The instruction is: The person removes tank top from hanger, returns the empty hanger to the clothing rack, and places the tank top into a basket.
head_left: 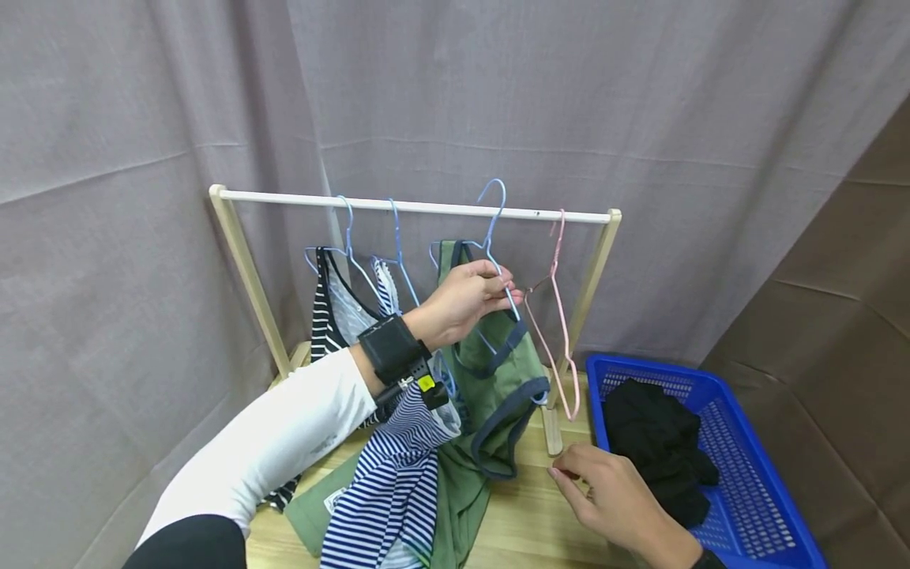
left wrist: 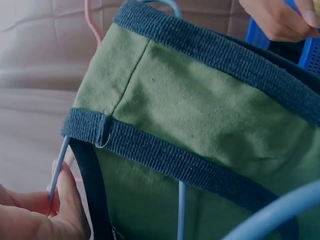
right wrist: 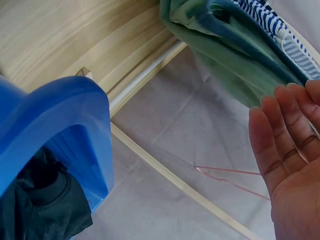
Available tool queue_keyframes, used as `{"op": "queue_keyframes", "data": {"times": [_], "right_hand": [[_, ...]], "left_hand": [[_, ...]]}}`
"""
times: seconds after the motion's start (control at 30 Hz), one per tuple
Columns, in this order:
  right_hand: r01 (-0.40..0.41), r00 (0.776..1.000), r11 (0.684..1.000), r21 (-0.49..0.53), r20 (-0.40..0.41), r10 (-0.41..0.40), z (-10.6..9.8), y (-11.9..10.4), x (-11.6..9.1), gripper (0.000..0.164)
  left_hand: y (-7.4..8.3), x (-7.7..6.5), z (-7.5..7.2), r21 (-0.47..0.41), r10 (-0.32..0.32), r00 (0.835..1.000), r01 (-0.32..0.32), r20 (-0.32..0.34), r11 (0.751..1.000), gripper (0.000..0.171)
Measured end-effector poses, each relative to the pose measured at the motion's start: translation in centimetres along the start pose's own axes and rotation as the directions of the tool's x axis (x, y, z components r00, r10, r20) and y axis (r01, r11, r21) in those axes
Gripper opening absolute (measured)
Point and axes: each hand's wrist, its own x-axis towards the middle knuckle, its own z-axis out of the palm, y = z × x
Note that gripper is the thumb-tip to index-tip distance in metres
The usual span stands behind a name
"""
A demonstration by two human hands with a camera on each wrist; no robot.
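Note:
My left hand (head_left: 465, 304) pinches the side wire of a light blue hanger (head_left: 495, 207), whose hook stands at the rail. On this hanger is a green tank top (head_left: 512, 359) with navy trim; its strap lies over the wire beside my fingers in the left wrist view, and the lower part of the top spreads over the table. My right hand (head_left: 614, 498) is low on the right, between the garment and the blue basket, fingers loosely bent and holding nothing. In the right wrist view its fingers (right wrist: 282, 130) overlap the edge of the green cloth.
A white rail (head_left: 284, 197) on wooden legs carries a black-and-white striped top (head_left: 329, 308), a navy-and-white striped garment (head_left: 398, 450) and a bare pink hanger (head_left: 565, 340). At the right a blue basket (head_left: 753, 466) contains black cloth (head_left: 654, 442). Grey curtain (head_left: 604, 95) hangs behind.

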Motion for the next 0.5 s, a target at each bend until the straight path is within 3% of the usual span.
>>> {"op": "queue_keyframes", "data": {"times": [0.23, 0.5], "right_hand": [[0.001, 1.0, 1.0, -0.027, -0.001, -0.001, 0.1, 0.0, 0.1, 0.028], [0.0, 1.0, 1.0, -0.016, -0.009, 0.0, 0.0, 0.0, 0.2, 0.031]], "left_hand": [[0.9, -1.6, -0.1, 0.022, 0.017, 1.0, -0.017, 0.022, 1.0, 0.014], [0.3, -3.6, 0.1, 0.036, 0.029, 0.999, -0.03, 0.04, 0.999, 0.011]]}}
